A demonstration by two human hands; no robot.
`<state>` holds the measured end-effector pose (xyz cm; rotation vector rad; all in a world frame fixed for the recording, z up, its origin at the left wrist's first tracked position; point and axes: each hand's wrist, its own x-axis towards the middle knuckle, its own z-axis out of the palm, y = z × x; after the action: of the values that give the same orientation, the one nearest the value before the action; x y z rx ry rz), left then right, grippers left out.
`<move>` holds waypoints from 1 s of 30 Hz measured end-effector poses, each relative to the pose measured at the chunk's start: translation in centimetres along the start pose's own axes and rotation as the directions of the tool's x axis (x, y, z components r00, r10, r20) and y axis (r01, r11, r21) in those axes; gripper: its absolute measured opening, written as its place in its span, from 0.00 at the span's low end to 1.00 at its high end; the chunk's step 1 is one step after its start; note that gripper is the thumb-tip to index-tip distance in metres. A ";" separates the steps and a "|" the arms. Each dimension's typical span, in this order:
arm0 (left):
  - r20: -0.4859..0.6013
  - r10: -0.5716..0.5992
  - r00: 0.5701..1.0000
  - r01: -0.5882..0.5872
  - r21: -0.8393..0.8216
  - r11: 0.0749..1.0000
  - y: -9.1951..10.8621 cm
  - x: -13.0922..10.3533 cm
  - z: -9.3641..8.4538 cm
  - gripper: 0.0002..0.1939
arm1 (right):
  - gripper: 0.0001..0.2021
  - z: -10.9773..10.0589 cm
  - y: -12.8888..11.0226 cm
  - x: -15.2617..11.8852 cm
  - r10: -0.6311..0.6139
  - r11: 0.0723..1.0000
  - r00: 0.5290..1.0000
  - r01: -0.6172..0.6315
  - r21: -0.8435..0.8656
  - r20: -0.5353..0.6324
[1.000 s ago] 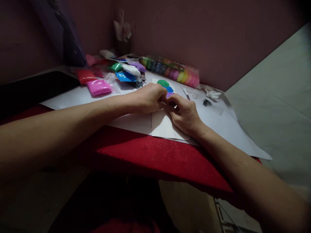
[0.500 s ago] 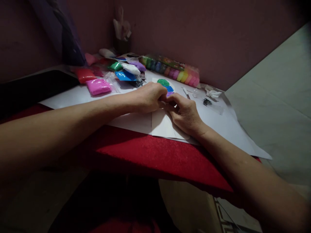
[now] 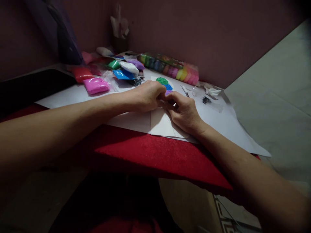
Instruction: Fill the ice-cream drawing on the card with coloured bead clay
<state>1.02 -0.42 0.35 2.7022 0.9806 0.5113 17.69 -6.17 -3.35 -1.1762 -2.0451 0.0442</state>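
Note:
My left hand (image 3: 151, 95) and my right hand (image 3: 183, 111) meet over a small white card (image 3: 160, 124), fingertips pinched close together. Whatever is between the fingers is hidden by the hands. Just beyond them, the card bears a textured green patch (image 3: 161, 81), a blue patch (image 3: 168, 87) and a purple patch (image 3: 168, 92), which look like soft modelling clay. The right hand's edge rests on the card's lower part. A thin tool with a white part (image 3: 185, 91) lies to the right of the hands.
White paper (image 3: 211, 124) covers the red-clothed table (image 3: 145, 149). Bags of coloured clay, including a pink bag (image 3: 96, 85) and a blue bag (image 3: 123, 74), lie left. A long pack of coloured clay (image 3: 170, 68) stands at the wall. Crumpled white plastic (image 3: 212, 91) and a small black piece (image 3: 206, 100) lie right.
The view has shifted slightly. Both hands keep nearly the same pinched pose over the card, and nothing else has visibly moved.

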 end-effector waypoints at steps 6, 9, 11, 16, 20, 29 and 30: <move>0.009 -0.021 1.000 0.021 0.005 1.000 0.0 0.1 0.1 0.08 | 0.02 0.0 -0.1 0.0 -0.007 1.000 1.000 0.007 -0.010 -0.007; 0.018 -0.016 1.000 0.015 0.003 1.000 0.0 0.1 0.0 0.08 | 0.04 0.0 -0.1 0.0 -0.006 1.000 1.000 0.006 -0.003 -0.007; 0.017 -0.013 1.000 0.013 0.007 1.000 0.0 0.1 0.0 0.08 | 0.04 0.0 -0.1 0.0 -0.008 1.000 1.000 0.008 0.004 -0.009; 0.001 0.007 1.000 -0.007 0.020 1.000 -0.1 0.1 0.1 0.07 | 0.05 -0.1 -0.1 0.0 -0.009 1.000 1.000 0.009 -0.005 -0.003; 0.014 0.000 1.000 -0.001 0.046 0.999 -0.1 0.0 0.0 0.08 | 0.03 0.0 -0.1 0.0 -0.009 1.000 1.000 0.009 -0.017 -0.010; 0.002 -0.016 1.000 0.015 0.058 0.998 0.0 0.1 0.0 0.08 | 0.02 0.0 -0.1 0.0 -0.024 1.000 1.000 0.024 0.008 -0.015; 0.006 -0.020 1.000 0.019 0.064 0.998 0.0 0.2 0.0 0.08 | 0.02 0.0 -0.1 0.0 -0.025 1.000 1.000 0.025 0.010 -0.014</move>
<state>1.15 -0.33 0.35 2.7455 1.0376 0.4756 17.63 -6.19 -3.33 -1.1418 -2.0447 0.0346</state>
